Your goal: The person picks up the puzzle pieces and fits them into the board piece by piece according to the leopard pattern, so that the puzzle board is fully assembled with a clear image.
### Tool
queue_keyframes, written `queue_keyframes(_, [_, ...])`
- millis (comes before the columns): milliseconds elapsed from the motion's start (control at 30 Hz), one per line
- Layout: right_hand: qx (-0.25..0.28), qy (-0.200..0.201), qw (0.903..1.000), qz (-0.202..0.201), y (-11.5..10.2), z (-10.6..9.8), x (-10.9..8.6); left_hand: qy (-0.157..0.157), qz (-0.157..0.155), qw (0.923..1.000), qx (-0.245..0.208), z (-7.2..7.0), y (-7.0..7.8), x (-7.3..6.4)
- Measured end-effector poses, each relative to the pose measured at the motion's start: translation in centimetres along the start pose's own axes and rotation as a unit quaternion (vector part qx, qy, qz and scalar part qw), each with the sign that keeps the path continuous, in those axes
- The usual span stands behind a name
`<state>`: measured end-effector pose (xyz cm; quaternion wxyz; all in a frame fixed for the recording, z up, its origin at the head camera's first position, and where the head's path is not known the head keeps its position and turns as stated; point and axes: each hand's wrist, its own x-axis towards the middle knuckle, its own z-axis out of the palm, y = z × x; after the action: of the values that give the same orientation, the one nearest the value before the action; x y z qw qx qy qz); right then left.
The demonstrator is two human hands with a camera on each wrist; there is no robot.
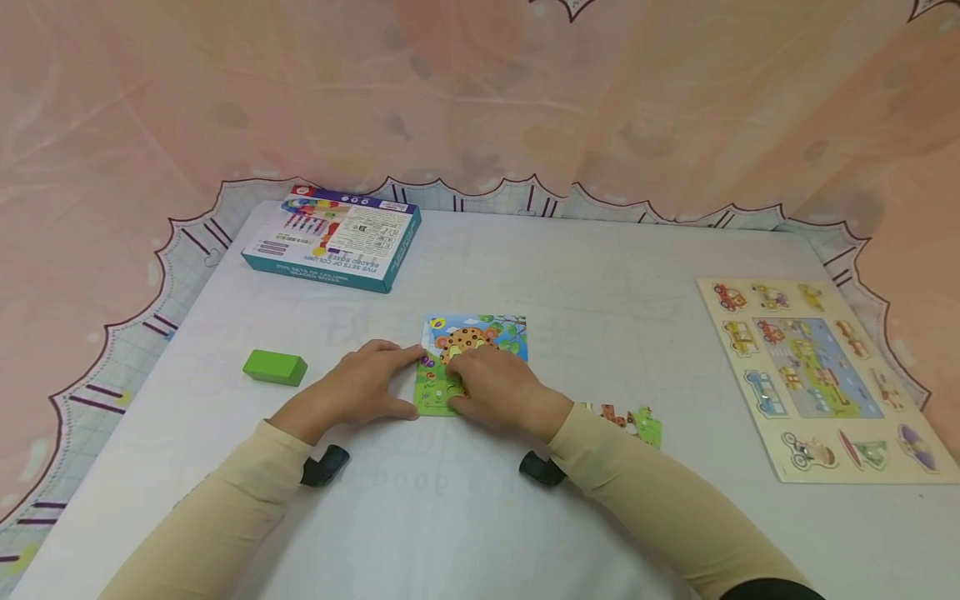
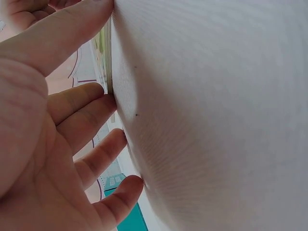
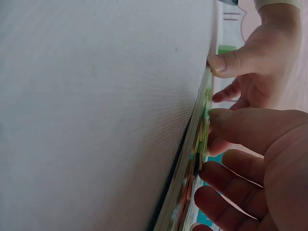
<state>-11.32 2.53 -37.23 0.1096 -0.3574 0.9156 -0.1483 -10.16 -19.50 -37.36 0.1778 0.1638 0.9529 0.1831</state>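
Note:
A small square jigsaw puzzle (image 1: 514,332) with a spotted leopard's face on green and blue lies mid-table. My left hand (image 1: 363,385) steadies its left side, thumb at the near corner and fingers fairly straight against the edge. In the left wrist view, the left hand (image 2: 72,139) rests its fingertips on the table beside the board. Over the puzzle's lower middle, my right hand (image 1: 501,388) has bent fingers. From the right wrist view, the right hand (image 3: 250,163) pinches a thin puzzle piece (image 3: 204,137) at the board's surface; its picture is mostly hidden.
Loose puzzle pieces (image 1: 647,427) lie by the right forearm, partly covered by the sleeve. A green block (image 1: 274,367) sits at left, and a teal-edged box (image 1: 337,237) behind it. On the right lies a wooden picture board (image 1: 765,450). A patterned curtain (image 1: 480,100) borders the back.

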Motion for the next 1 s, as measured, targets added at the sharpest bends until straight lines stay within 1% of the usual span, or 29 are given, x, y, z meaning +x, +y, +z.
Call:
queue_keyframes(233, [0.006, 0.0, 1.0, -0.001, 0.12, 0.02, 0.15, 0.001, 0.003, 1.0, 0.001, 0.0, -0.06, 0.04])
queue_keyframes(467, [0.027, -0.003, 0.9992, -0.029, 0.22, 0.13, 0.31, 0.001, 0.003, 1.0, -0.001, 0.0, -0.09, 0.01])
queue_keyframes(767, [0.022, -0.008, 0.9986, -0.048, 0.47, 0.28, 0.7, -0.001, 0.002, 1.0, 0.0, 0.0, -0.14, 0.08])
queue_keyframes(1000, [0.032, -0.01, 0.9982, -0.049, 0.53, 0.31, 1.01, 0.0, 0.004, 1.0, 0.002, -0.02, -0.1, 0.07])
